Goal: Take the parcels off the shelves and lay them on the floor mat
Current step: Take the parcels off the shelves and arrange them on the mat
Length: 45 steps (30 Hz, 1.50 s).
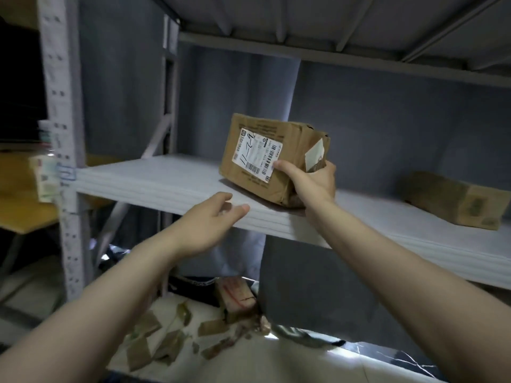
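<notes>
the right hand (312, 181) grips the lower right corner of a brown cardboard parcel (287, 150). its thumb lies on the face that carries the white shipping label (257, 154), and the other fingers curl around the far side. the parcel is tilted, with the label face turned toward the camera. its lower edge is at the grey shelf (154, 178), close to the front edge, but i cannot tell if it touches the board. the cardboard is creased, and a piece of white paper sticks out at its right end.

the left hand (210, 217) holds nothing. its fingers are spread a little and loosely bent. it hovers in front of the front edge of the shelf, below and to the left of the parcel, and it does not touch the parcel.

a second parcel (453, 200) lies flat on the same shelf, far to the right, well apart from the first one. under the shelf, on the pale floor, a third parcel (235, 299) with red marks lies near the grey cloth (387, 120) that hangs behind the rack. torn cardboard scraps (154, 344) lie on the floor in front of it. a perforated metal post (63, 134) stands at the left end of the shelf, and another shelf board (331, 23) is above.
</notes>
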Tool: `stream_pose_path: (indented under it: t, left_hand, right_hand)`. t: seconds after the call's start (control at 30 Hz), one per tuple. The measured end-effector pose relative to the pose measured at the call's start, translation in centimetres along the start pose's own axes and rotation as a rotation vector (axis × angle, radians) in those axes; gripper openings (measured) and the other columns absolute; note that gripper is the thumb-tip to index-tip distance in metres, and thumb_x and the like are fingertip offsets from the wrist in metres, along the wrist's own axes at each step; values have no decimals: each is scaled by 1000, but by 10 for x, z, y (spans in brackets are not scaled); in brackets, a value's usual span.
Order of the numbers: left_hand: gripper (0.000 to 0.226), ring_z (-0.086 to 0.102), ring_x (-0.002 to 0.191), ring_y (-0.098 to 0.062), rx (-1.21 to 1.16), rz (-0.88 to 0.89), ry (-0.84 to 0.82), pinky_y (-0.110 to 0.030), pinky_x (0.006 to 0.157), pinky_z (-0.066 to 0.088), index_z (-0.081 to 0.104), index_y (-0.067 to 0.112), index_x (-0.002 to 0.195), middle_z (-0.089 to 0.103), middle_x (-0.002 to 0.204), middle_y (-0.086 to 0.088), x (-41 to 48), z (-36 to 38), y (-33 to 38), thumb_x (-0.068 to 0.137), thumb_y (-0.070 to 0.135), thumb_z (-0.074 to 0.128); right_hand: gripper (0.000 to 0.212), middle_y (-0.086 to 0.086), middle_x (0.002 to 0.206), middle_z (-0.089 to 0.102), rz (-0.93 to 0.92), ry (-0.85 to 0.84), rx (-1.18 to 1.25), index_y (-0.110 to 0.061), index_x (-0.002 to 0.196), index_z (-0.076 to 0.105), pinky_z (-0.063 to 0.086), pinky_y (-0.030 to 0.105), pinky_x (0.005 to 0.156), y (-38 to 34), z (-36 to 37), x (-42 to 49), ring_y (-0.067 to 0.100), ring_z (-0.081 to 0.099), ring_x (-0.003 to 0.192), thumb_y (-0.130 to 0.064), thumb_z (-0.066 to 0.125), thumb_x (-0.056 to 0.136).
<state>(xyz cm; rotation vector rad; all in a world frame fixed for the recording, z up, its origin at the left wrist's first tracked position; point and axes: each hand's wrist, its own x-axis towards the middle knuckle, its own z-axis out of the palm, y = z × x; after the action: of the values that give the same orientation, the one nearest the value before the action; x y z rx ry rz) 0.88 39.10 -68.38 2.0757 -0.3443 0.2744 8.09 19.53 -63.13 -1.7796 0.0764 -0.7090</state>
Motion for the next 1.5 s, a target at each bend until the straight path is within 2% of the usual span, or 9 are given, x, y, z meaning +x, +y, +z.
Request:
stream_pose_path:
  t: [0.23,0.43,0.57,0.73,0.87,1.03,1.27,1.4,1.5]
  left_hand:
    - [83,41,138,-19,-99,-267,336,-46,116,32,25,17,153,40,152,4,-100,-126,-81,91,68,43]
    - [78,65,97,-26,22,-576,547,-45,84,57,35,7,143,61,123,-10,-186,-199,-127,91,64,48]
    - [70,59,111,-34,301,-769,336,-42,88,54,34,1,140,55,131,-17,-230,-194,-168,96,53,50]
    - [66,51,123,-31,552,-810,71,-24,79,34,39,2,141,50,140,-17,-248,-177,-202,96,48,56]
    - [59,50,123,-32,640,-813,-20,-27,80,32,40,2,139,50,139,-19,-253,-169,-221,98,43,52]
    - [54,49,99,-24,706,-875,-114,-31,78,37,43,3,134,56,130,-16,-269,-171,-241,98,42,53]
    - [51,59,113,-33,715,-982,-131,-46,97,50,49,2,133,59,130,-18,-287,-200,-258,97,38,55]
    - [39,58,72,-21,720,-1049,-180,-33,59,49,54,6,120,61,86,-6,-297,-212,-267,99,39,53]
    - [31,61,68,-18,714,-1107,-240,-28,51,47,51,11,108,53,77,0,-302,-213,-277,99,41,51]
  right_hand:
    - [83,2,113,73,-79,-410,418,-13,120,64,58,34,88,-29,88,-150,17,71,104,-50,92,50]
    - [65,2,97,78,411,-726,497,-9,116,69,59,25,68,-1,149,-254,15,75,88,-48,84,66]
    - [48,2,87,78,706,-731,505,-16,116,69,55,25,48,38,183,-308,15,75,72,-42,81,77]
    - [52,8,109,75,1065,-733,480,-22,130,61,58,32,50,108,214,-358,22,73,84,-47,71,86]
    - [59,12,127,67,1239,-701,470,-21,137,55,55,53,90,155,242,-398,32,67,106,-45,71,86]
    - [66,15,124,67,1291,-734,405,-21,138,53,56,56,83,179,272,-432,36,67,101,-46,76,82]
    - [56,17,119,65,1260,-889,197,-17,137,52,52,40,59,197,300,-454,31,62,83,-36,72,89]
    - [49,20,132,59,1253,-879,103,-10,141,49,48,50,94,214,305,-463,37,57,118,-21,62,95]
    - [50,20,135,56,1256,-855,110,-12,142,48,48,52,95,216,309,-466,38,53,125,-18,62,94]
